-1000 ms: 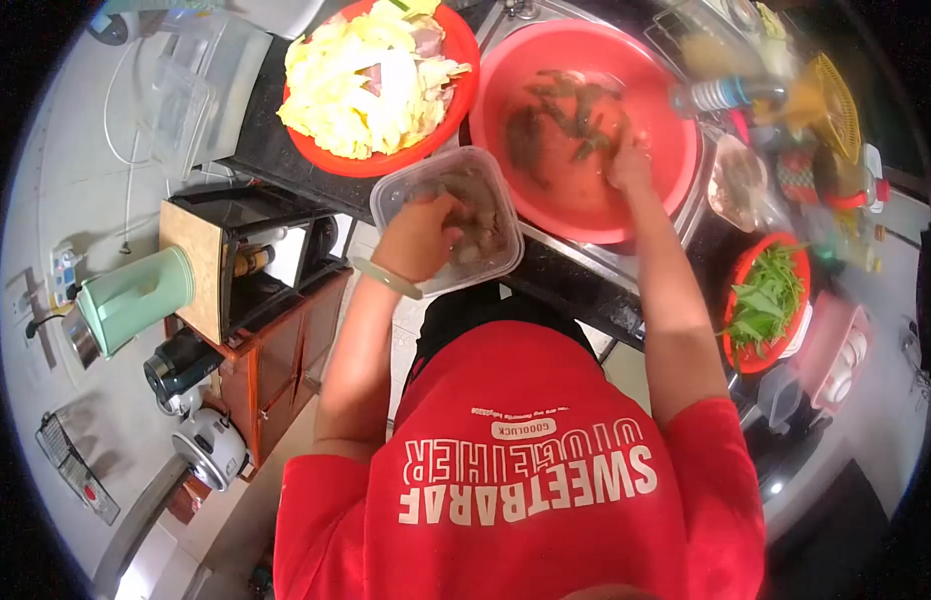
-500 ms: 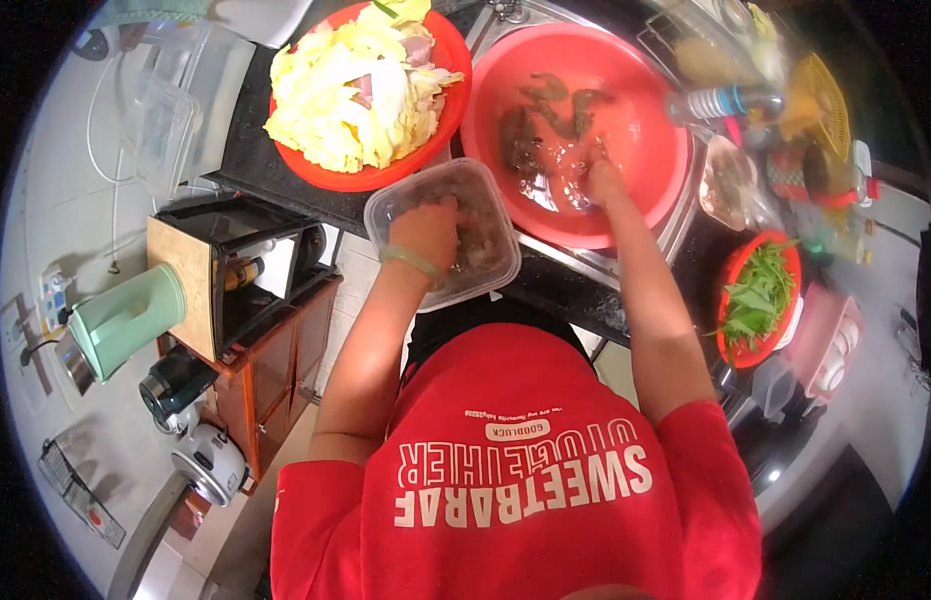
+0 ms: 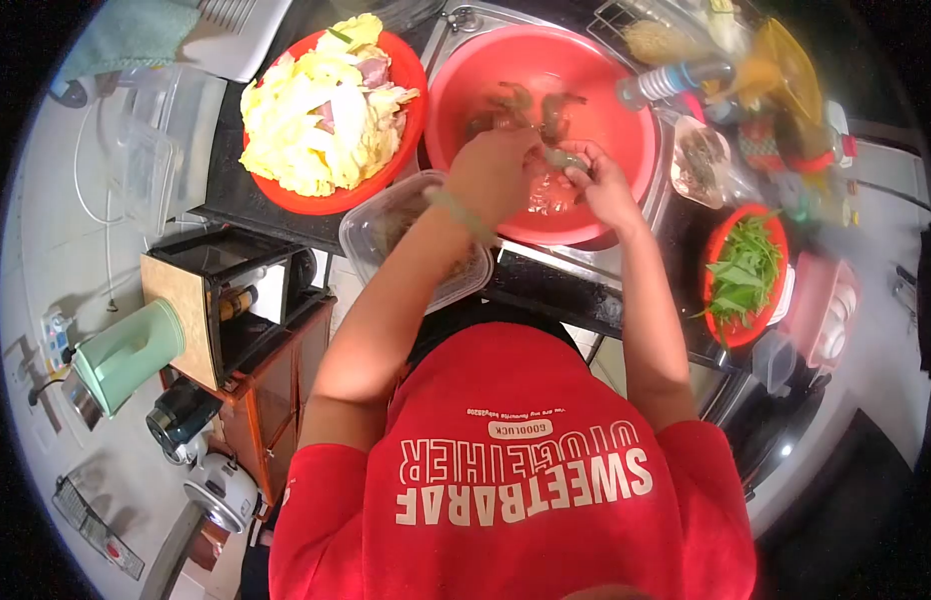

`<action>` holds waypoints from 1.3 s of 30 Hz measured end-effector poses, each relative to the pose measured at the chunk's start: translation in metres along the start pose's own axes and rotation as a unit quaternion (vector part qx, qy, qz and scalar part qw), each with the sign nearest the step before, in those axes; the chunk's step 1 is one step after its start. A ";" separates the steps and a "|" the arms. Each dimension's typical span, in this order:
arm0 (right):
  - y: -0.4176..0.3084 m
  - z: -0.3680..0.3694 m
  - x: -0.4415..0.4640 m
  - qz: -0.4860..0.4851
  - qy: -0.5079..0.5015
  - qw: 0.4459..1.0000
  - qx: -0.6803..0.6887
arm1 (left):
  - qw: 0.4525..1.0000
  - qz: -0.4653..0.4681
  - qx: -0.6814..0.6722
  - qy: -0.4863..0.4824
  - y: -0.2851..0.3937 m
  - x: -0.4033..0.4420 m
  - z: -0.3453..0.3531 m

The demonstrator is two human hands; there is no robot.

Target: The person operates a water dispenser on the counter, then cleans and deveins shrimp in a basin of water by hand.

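Over the red basin (image 3: 626,125) with water and several shrimp (image 3: 554,118), both hands are close together. My right hand (image 3: 602,185) pinches a shrimp (image 3: 563,160) between thumb and fingers. My left hand (image 3: 498,170), with a pale bangle at the wrist, reaches in from the left beside that shrimp; its fingertips are partly hidden, so whether it grips anything is unclear. Under my left forearm stands a clear plastic container (image 3: 364,240) with greyish contents, partly covered by the arm.
A red plate of cut cabbage (image 3: 326,120) stands left of the basin. To the right are a packaged tray (image 3: 701,160), a red basket of green leaves (image 3: 743,275), a bottle (image 3: 671,82) and a pink rack (image 3: 824,310). A boxy black oven stands lower left.
My left hand has left the clear container and moved right, over the basin. My right hand has raised a shrimp from the water. The view has shifted slightly.
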State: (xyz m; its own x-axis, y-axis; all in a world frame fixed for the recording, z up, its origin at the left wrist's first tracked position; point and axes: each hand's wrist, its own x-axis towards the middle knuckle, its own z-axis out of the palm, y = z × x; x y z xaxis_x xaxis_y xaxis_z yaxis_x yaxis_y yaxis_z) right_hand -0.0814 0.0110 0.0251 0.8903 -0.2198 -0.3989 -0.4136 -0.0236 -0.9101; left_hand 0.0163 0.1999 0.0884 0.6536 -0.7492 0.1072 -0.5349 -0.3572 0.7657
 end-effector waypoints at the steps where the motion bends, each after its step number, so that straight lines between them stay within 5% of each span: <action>1: -0.003 0.001 -0.003 -0.009 -0.005 1.000 -0.002 | 1.000 0.002 0.000 -0.001 0.002 0.008 0.012; 3: -0.007 0.005 -0.008 -0.046 0.035 0.998 -0.003 | 0.988 -0.149 -0.017 -0.034 0.005 0.020 0.034; 6: -0.003 0.017 -0.015 -0.088 0.125 0.987 -0.046 | 0.971 -0.188 -0.145 0.014 0.003 0.021 0.067; 9: -0.005 0.039 -0.024 -0.114 0.200 0.970 -0.070 | 0.972 -0.212 -0.088 0.043 0.003 0.020 0.081; 11: 0.004 0.046 -0.025 -0.204 0.238 0.946 -0.085 | 0.970 -0.199 -0.132 0.044 0.002 0.019 0.081; 16: -0.014 0.015 -0.032 -0.139 0.118 0.980 -0.075 | 0.970 -0.191 -0.142 0.045 -0.015 0.014 0.083; 18: -0.032 0.004 -0.034 -0.236 0.250 0.895 -0.286 | 0.981 -0.156 -0.099 0.052 -0.004 0.014 0.076; 21: -0.034 -0.006 -0.027 -0.307 0.188 0.859 -0.363 | 0.988 -0.129 -0.079 0.024 -0.004 0.016 0.079; 33: -0.031 -0.007 -0.021 -0.230 0.078 0.882 -0.403 | 0.997 -0.017 0.080 0.004 -0.012 0.011 0.089; 39: -0.014 0.001 -0.010 -0.226 0.097 0.884 -0.396 | 0.995 -0.057 0.080 -0.020 -0.011 0.010 0.090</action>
State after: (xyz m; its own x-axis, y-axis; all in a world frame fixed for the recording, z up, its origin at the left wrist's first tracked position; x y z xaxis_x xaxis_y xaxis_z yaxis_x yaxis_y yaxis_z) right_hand -0.0847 0.0145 0.0415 0.9810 -0.1749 0.0835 -0.0956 -0.8116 -0.5763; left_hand -0.0191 0.1463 0.0240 0.6947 -0.7193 -0.0014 -0.5400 -0.5228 0.6596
